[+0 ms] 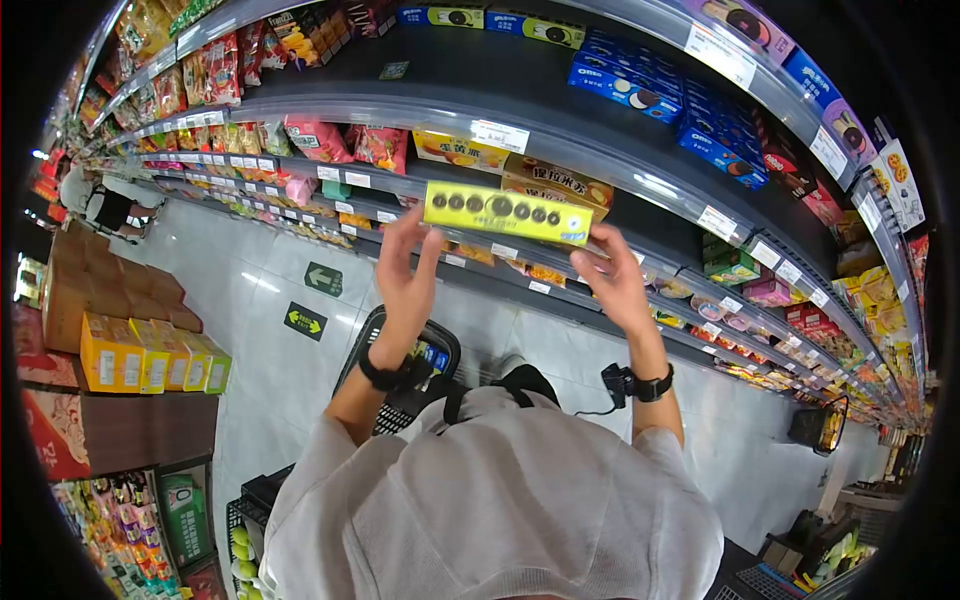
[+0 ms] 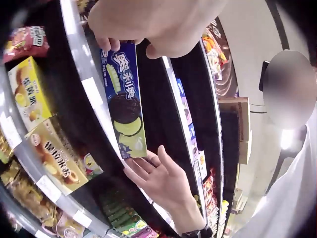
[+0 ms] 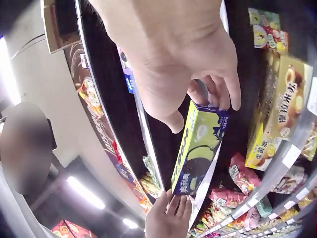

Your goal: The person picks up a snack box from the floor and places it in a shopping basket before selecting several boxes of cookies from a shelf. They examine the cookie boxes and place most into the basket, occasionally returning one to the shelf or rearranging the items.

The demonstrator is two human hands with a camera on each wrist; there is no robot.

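A long yellow-green and blue cookie box (image 1: pixel 508 213) is held level between two hands, in front of the shelves. The left hand (image 1: pixel 408 275) holds one end; in the left wrist view that hand (image 2: pixel 158 25) has its fingertips on the box (image 2: pixel 125 101). At the opposite end, the right hand (image 1: pixel 615 280) has its fingers curled against the box edge; the right wrist view shows this hand (image 3: pixel 185 64) with fingers behind the end of the box (image 3: pixel 200 148) and the thumb beside it.
Blue cookie boxes (image 1: pixel 625 85) stand on the upper shelf, with yellow boxes (image 1: pixel 460 152) and brown boxes (image 1: pixel 556 190) lower down. A shopping basket (image 1: pixel 440 345) is by the person's legs. Stacked cartons (image 1: pixel 110 290) stand at left; another basket (image 1: pixel 818 428) is on the floor at right.
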